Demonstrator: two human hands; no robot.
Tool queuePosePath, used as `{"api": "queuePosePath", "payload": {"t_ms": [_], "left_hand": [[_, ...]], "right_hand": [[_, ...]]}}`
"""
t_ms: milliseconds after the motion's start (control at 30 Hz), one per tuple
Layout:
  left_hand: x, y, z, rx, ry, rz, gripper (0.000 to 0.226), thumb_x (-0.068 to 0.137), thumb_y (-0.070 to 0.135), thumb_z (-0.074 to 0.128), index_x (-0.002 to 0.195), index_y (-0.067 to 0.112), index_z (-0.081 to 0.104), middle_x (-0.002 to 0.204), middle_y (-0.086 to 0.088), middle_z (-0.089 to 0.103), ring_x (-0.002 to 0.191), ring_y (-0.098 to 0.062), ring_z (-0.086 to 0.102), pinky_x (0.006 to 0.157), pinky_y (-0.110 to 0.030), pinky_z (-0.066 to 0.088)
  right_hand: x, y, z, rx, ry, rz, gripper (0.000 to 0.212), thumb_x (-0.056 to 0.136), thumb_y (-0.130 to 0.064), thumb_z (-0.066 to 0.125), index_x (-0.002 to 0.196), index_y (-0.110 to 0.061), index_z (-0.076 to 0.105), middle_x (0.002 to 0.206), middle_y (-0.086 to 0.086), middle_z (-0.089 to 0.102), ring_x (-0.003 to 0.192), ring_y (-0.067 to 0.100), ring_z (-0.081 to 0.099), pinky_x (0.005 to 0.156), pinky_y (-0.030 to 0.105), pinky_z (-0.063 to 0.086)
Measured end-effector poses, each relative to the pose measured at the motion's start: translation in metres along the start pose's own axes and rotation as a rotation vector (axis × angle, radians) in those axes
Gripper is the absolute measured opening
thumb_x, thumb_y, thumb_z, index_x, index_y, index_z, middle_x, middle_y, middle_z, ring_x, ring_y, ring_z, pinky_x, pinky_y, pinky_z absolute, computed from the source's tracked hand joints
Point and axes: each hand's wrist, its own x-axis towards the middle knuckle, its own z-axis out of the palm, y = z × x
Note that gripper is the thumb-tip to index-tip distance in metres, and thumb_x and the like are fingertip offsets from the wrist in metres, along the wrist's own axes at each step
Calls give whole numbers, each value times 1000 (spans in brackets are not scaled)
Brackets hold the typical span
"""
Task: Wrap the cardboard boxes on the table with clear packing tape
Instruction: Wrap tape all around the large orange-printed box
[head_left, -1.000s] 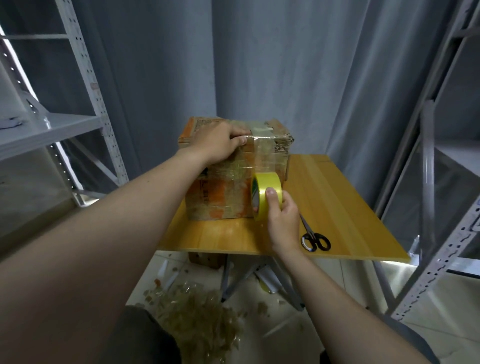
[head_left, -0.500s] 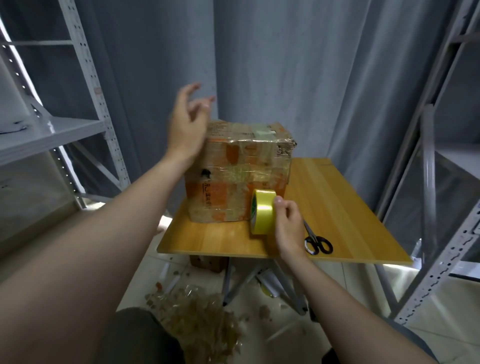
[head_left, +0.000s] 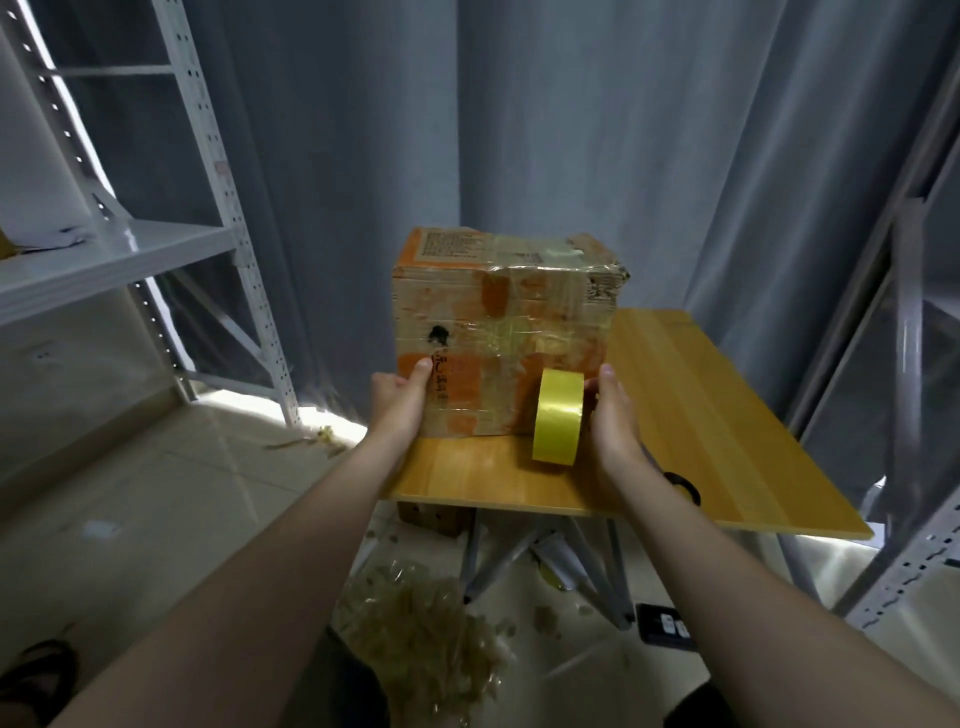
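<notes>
Box: the cardboard box (head_left: 498, 332) is sitting mid-frame on the table (head_left: 727, 415).
Left hand: your left hand (head_left: 402, 402) is gripping the box's lower left corner, thumb on the front; the fingers are probably curling behind it.
Right hand: your right hand (head_left: 613, 423) is holding the tape roll (head_left: 558, 418) on edge at the box's lower right.

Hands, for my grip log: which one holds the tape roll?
The right hand holds the tape roll; the left hand grips the box instead.
</notes>
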Motion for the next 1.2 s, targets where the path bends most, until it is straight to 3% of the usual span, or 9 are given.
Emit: {"api": "queuePosePath", "payload": {"t_ms": [100,200,433,633,700,800,933,1033,1200], "left_hand": [[-6,14,5,18,62,-59,77,96,69,52,131,0,48,115,-4,60,99,-22,58,85,-37,41],[-7,21,6,67,93,-83,100,83,80,60,146,4,41,141,-12,55,127,-36,55,102,-47,45],[-16,38,5,149,165,-94,114,77,86,60,151,6,29,153,-15,46,137,-42,48,111,-55,41],[-20,61,-13,211,216,-33,99,76,83,62,138,9,37,141,-12,57,126,-42,56,104,-55,47],[-20,66,-19,264,231,-4,92,70,81,64,128,13,41,132,-9,61,122,-41,57,102,-59,47],[-26,75,-26,366,228,15,87,69,75,69,129,17,43,133,-8,60,127,-40,53,104,-62,43],[-25,72,-26,473,161,-19,93,56,80,68,126,20,55,129,-5,64,126,-40,54,105,-62,41],[-21,65,-23,565,130,-11,85,52,81,62,115,25,63,121,-3,68,119,-38,58,102,-62,42],[-44,84,-18,815,37,81,62,89,67,58,135,26,55,148,-16,43,139,-42,35,109,-59,31]], "right_hand": [[0,-1,-2,0,-10,-10,51,112,-46,31,146,-14,51,123,1,55,110,17,48,93,32,33],[2,0,-5,0,3,-34,52,112,-46,31,148,-12,50,126,3,56,111,18,50,92,31,33],[-14,-11,-8,71,-2,-54,53,112,-42,34,143,-4,52,143,14,57,127,28,53,91,33,35],[-29,-35,-7,40,2,-192,38,99,-65,37,100,-38,64,122,-3,62,126,23,52,111,50,40],[-34,-44,-7,32,-1,-235,56,87,-74,36,114,-36,67,127,0,61,132,24,47,109,50,41],[-40,-61,-15,11,-33,-334,33,107,-51,36,121,-34,61,131,-4,53,125,8,30,99,31,27],[-39,-71,-14,-143,-103,-412,40,105,-57,41,128,-38,67,151,-11,51,144,19,30,121,44,11],[-24,-64,-13,-222,-140,-408,32,76,-80,56,97,-61,70,115,-21,72,124,16,60,117,62,31],[-19,-58,-8,-240,-118,-483,36,76,-78,51,92,-48,63,91,-15,72,102,19,66,102,64,43]]}}
